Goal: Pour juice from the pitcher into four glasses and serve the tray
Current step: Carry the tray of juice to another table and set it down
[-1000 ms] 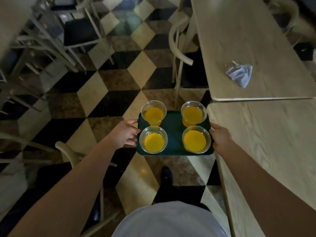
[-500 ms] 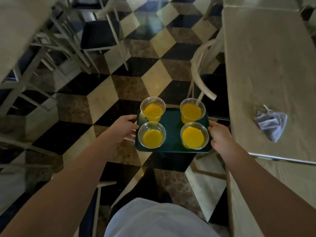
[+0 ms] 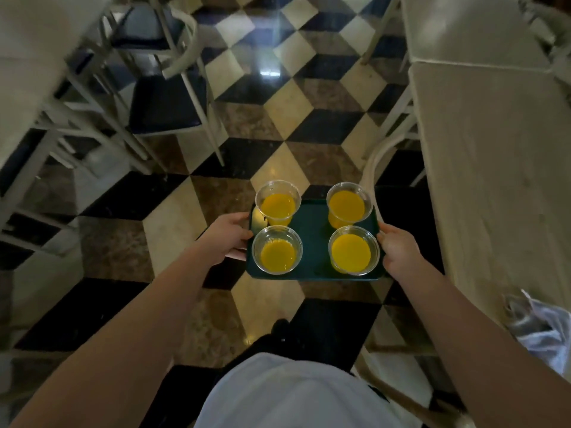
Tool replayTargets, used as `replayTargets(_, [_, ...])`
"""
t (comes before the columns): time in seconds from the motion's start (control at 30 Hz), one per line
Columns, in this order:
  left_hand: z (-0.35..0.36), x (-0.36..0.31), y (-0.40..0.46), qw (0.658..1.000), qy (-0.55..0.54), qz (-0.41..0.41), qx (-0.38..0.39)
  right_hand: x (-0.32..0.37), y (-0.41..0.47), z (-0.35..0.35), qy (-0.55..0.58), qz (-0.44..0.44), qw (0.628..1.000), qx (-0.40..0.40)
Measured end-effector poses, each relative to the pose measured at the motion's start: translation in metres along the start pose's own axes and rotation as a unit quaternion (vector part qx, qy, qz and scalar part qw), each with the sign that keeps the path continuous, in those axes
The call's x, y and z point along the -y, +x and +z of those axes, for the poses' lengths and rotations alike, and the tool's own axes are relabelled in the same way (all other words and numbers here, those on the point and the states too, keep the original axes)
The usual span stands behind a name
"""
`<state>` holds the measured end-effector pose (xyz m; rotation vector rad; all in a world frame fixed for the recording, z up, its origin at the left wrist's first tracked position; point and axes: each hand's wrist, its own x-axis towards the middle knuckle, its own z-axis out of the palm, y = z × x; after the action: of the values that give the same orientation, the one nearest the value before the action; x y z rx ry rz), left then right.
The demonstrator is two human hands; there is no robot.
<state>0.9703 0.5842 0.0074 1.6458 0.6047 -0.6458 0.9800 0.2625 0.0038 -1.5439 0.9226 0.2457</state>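
Observation:
A dark green tray point(image 3: 312, 230) hangs level in the air over the chequered floor, held out in front of me. On it stand several clear glasses of orange juice: far left point(image 3: 277, 202), far right point(image 3: 348, 205), near left point(image 3: 277, 249) and near right point(image 3: 353, 250). My left hand point(image 3: 228, 236) grips the tray's left edge. My right hand point(image 3: 398, 249) grips its right edge. No pitcher is in view.
A long pale wooden table point(image 3: 494, 143) runs along the right, with a crumpled grey cloth point(image 3: 543, 332) near its front. A curved white chair back point(image 3: 378, 159) sits beside it. White chairs with dark seats point(image 3: 167, 100) stand at left beside another table point(image 3: 27, 57).
I have walked forward along the aisle with the tray in both hands. The cloth and the right table have slid toward me and to the right; the left chairs have come closer.

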Motion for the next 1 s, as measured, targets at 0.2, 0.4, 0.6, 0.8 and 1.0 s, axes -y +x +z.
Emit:
replayTargets(0.2, [-0.032,-0.085,0.069,1.000,0.011,0.013,-0.007,0.067,0.063,0.051,0.028,0.010,1.000,0.002])
replayTargets(0.4, [-0.053,-0.157,0.143,1.000,0.009,-0.016,0.004,0.124,0.135,0.094,0.032,0.019,0.999,0.011])
replayTargets(0.6, [-0.064,-0.246,0.240,0.998,0.046,-0.004,0.036,0.197,0.223,0.141,0.021,0.031,0.999,0.007])
replayTargets(0.8, [-0.066,-0.337,0.324,0.998,0.043,-0.002,0.045,0.271,0.295,0.162,0.027,0.029,0.999,-0.018])
replayTargets(1.0, [-0.066,-0.411,0.398,0.996,0.061,0.005,0.061,0.339,0.348,0.186,0.041,0.021,0.998,-0.036])
